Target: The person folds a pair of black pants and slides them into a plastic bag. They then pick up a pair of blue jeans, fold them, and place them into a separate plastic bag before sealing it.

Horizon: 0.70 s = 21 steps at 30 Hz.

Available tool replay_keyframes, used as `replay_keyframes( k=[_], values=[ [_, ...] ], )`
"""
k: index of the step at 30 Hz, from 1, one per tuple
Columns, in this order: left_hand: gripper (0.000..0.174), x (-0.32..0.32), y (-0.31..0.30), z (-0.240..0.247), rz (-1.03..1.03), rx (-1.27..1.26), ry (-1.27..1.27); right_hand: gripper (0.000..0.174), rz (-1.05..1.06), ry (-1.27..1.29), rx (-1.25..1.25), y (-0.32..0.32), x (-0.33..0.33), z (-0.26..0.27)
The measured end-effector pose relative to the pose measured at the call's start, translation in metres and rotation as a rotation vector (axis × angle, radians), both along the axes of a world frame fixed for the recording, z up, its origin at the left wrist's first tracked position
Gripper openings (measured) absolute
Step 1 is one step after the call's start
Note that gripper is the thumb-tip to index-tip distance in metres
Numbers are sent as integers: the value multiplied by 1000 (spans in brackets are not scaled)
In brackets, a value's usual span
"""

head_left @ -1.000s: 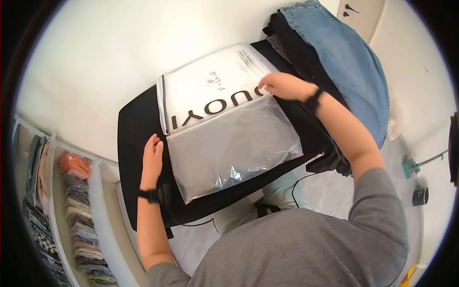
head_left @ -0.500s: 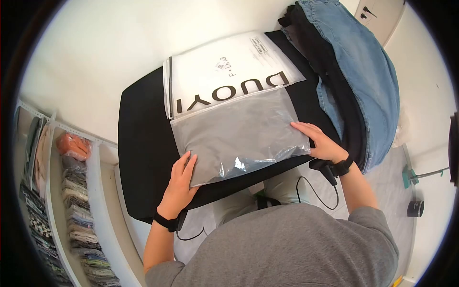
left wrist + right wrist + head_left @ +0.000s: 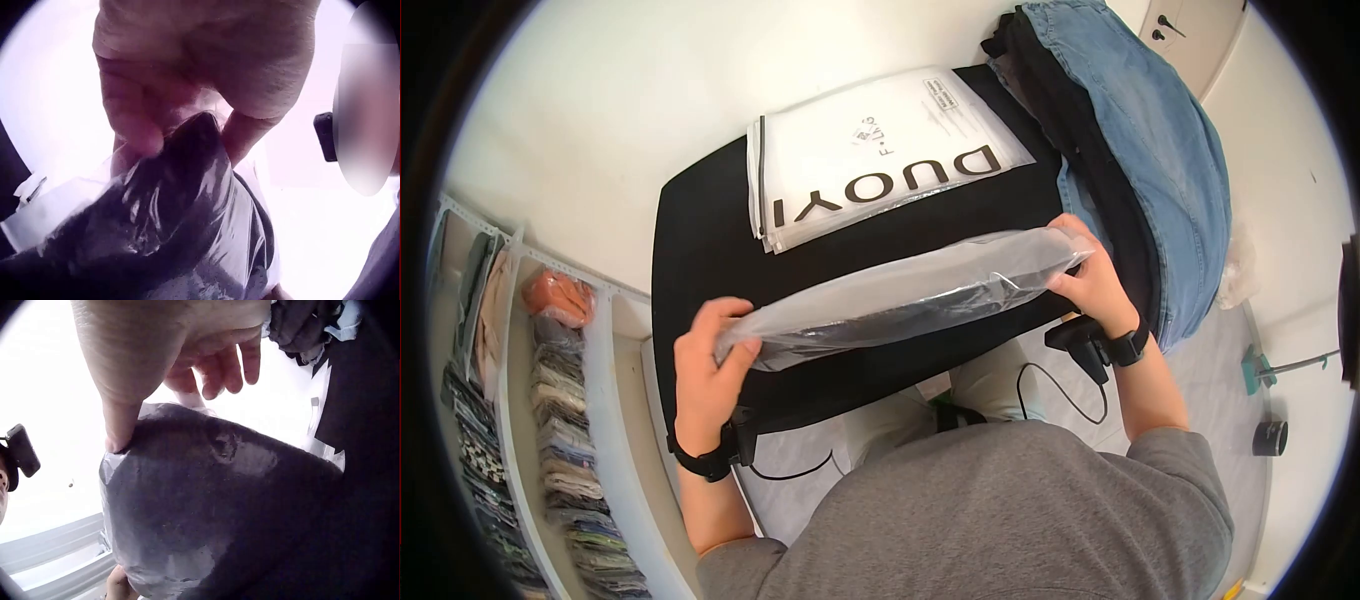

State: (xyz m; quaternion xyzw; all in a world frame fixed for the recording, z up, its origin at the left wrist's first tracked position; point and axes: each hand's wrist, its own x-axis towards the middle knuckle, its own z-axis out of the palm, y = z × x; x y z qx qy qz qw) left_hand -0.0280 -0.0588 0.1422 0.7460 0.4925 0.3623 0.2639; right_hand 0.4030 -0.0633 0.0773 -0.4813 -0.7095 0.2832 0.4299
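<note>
A clear plastic bag point(image 3: 910, 295) with something grey and folded inside is held up between both hands over the black tabletop point(image 3: 700, 235). My left hand point(image 3: 710, 375) pinches its left end, thumb on the near side and fingers behind. In the left wrist view that dark, shiny corner point(image 3: 200, 169) bunches up between the fingers. At the right end, my right hand point(image 3: 1095, 280) pinches the bag between thumb and fingers. The right wrist view shows the bag's broad dark face point(image 3: 181, 481) below the thumb point(image 3: 122, 428), with the other fingertips spread behind.
Flat white zip bags point(image 3: 880, 150) printed DUOYI lie at the back of the table. Blue denim point(image 3: 1140, 130) and black clothes point(image 3: 1090, 170) are heaped on the right. Shelves of bagged, folded clothes point(image 3: 570, 430) stand at the left.
Both hands have come down to the grey-filled bag's ends and gripped them. The bag has been lifted and tilted away from the white printed bags, whose near edge now shows fully.
</note>
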Motion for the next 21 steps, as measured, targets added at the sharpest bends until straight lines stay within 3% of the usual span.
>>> replay_keyframes(
  k=[4,5,6,8,9,10,11,12,13,17,19,21],
  values=[
    [28,7,14,-8,214,-53,-140,75,106,101,77,11,-11,-5],
    [27,9,23,-18,266,-10,-242,89,129,77,36,11,-19,-2],
    [27,9,31,-24,266,-2,-243,91,78,160,-36,13,-26,-6],
    [28,3,47,-39,193,93,-364,84,-77,-96,-117,25,-22,-20],
    [40,-7,54,-48,129,56,-377,84,-81,-94,-108,28,-23,-23],
    [40,-7,55,-56,123,65,-375,72,-48,66,-167,31,-26,-26],
    [46,-6,53,-62,75,-45,-570,59,-12,226,-224,35,-27,-29],
    [53,-6,51,-67,23,-156,-763,59,-14,229,-213,38,-26,-31],
    [63,-8,48,-71,-92,-159,-653,53,17,246,-251,41,-25,-34],
    [54,-11,37,-98,-156,-18,-399,45,33,290,-267,49,-27,-44],
    [44,-18,39,-104,-29,-353,-298,40,-17,238,-217,49,-31,-46],
    [37,-18,37,-101,28,-300,-253,38,-73,160,-111,43,-36,-40]
  ],
)
